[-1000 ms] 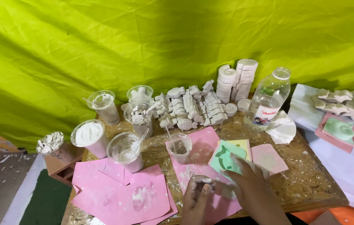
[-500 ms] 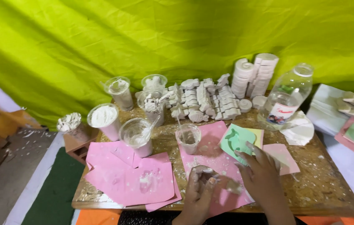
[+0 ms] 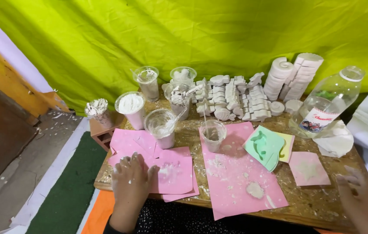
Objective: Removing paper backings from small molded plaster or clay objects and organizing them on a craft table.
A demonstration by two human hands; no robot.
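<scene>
Left hand (image 3: 130, 182) lies flat at seven o'clock, fingers spread, palm down on the pink sheets (image 3: 166, 171), a loose overlapping pile there. Right hand (image 3: 359, 197) sits at four o'clock on the table (image 3: 322, 203), blurred; I cannot tell how its fingers stand. Between them lies one big pink sheet (image 3: 236, 173) with a white lump (image 3: 255, 189). Six cups (image 3: 213, 135) stand from nine to twelve o'clock. One green mould (image 3: 264, 146) at centre, one bottle (image 3: 327, 106) at two o'clock.
</scene>
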